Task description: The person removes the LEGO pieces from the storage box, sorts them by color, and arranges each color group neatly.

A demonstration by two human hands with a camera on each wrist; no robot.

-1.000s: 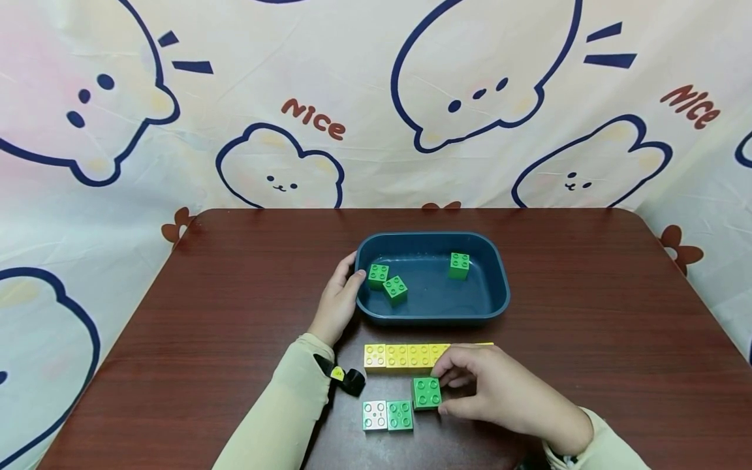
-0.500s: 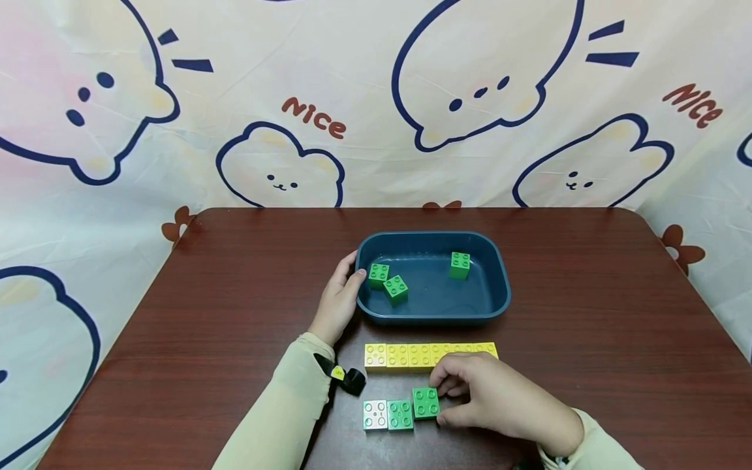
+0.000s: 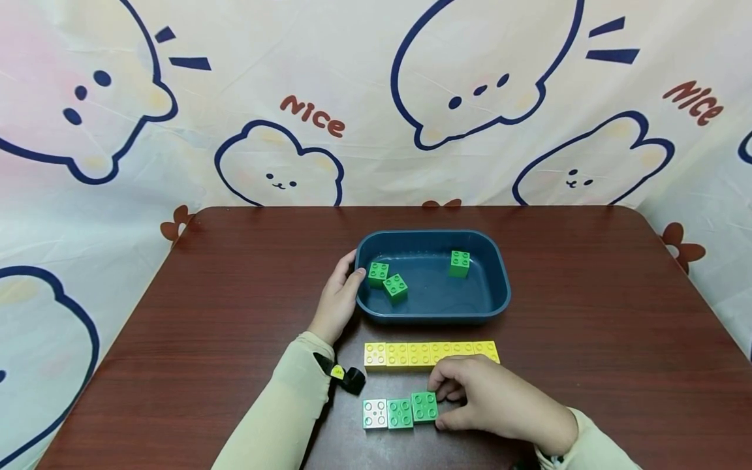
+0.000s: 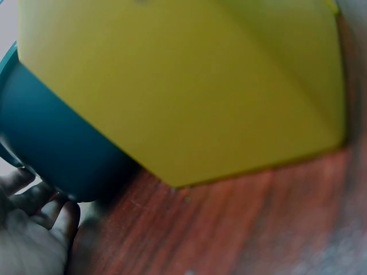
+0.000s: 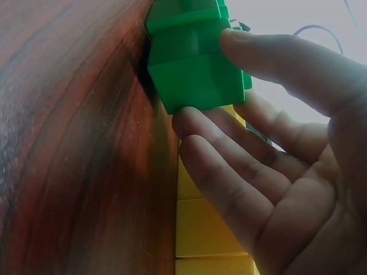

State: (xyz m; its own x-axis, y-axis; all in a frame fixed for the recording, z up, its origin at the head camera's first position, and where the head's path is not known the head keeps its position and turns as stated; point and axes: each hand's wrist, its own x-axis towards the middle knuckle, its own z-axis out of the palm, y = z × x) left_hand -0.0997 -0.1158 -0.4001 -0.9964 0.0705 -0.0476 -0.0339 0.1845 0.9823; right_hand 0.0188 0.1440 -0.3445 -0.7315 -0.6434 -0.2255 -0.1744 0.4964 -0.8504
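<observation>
My left hand (image 3: 337, 297) grips the left end of a dark blue plastic tray (image 3: 433, 318), its thumb at the rim. My right hand (image 3: 490, 403) pinches a green toy building brick (image 3: 424, 407) between thumb and fingers. In the right wrist view, that brick (image 5: 198, 80) is low over the tabletop, close to another green one. Left of it in the head view, a green brick (image 3: 400, 414) sits beside a white brick (image 3: 375, 414), side by side on the table. A row of yellow bricks (image 3: 408, 356) runs between these and the tray, partly behind my right hand.
Inside the tray lie a green brick (image 3: 459, 264) at the right and two more at the left, one of them a tilted green brick (image 3: 395, 288). A brown wooden table (image 3: 587, 294) carries everything. A patterned cloth (image 3: 370, 170) hangs behind it.
My right hand has brought the green brick down and slightly left, up to the end of the white and green pair. My left hand stays at the tray.
</observation>
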